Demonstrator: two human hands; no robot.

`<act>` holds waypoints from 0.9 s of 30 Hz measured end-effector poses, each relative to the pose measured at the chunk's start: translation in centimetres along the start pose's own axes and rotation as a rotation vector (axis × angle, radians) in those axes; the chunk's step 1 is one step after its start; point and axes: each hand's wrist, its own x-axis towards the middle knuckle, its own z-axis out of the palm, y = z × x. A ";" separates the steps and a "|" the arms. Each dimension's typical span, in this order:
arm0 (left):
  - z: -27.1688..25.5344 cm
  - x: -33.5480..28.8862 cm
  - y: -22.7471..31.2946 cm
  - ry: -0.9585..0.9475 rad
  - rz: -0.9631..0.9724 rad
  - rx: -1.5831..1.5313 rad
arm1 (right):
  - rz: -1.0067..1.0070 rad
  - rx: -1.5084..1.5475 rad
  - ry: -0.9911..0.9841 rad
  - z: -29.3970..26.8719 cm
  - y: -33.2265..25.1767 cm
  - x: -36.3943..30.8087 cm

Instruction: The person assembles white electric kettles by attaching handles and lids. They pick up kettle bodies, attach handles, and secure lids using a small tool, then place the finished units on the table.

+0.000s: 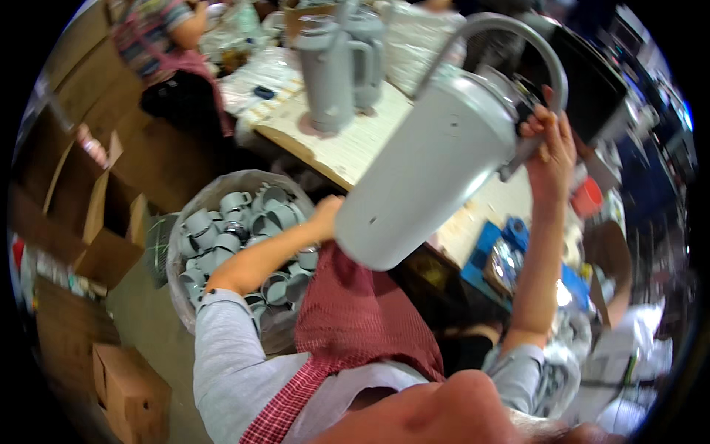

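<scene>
A large light-grey insulated jug (421, 177) hangs tilted in front of me, its base toward the lower left and its top toward the upper right. A big curved grey handle (551, 55) arches over its top. My right hand (551, 144) is closed on the jug's top end, by the foot of that handle. Against the lower side near the base, my left hand (325, 214) holds the jug, its fingers mostly hidden behind the body. Beyond, two similar grey jugs (325, 85) with side handles stand upright on the worktable (310, 148).
A round bin lined with plastic (177, 274), full of grey handled parts (222, 244), stands at my left. Cardboard boxes (133, 392) lie farther left. On the table's right are a blue tray (481, 255) and a red cup (588, 196). Another person (174, 44) is at the far left.
</scene>
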 end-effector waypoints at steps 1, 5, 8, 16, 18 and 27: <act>-1.4 2.4 0.7 -0.042 0.214 0.449 | 0.030 0.062 -0.010 0.6 -1.5 -1.5; -3.7 6.4 -2.4 0.063 -0.136 0.193 | 0.138 0.078 -0.003 1.8 -2.8 -6.9; -2.5 10.2 11.2 -0.071 -0.177 -1.156 | 0.350 0.158 -0.007 -0.3 -0.9 -10.9; 3.8 6.2 15.8 -0.457 0.031 -1.066 | 0.391 -0.996 0.213 -8.4 -2.4 -24.4; 3.7 7.0 16.2 -0.495 0.094 -0.987 | 0.299 -1.499 0.321 -16.2 -5.7 -28.5; 2.7 10.9 16.4 -0.549 0.256 -0.710 | 0.605 -1.900 0.085 -24.5 -8.2 -29.7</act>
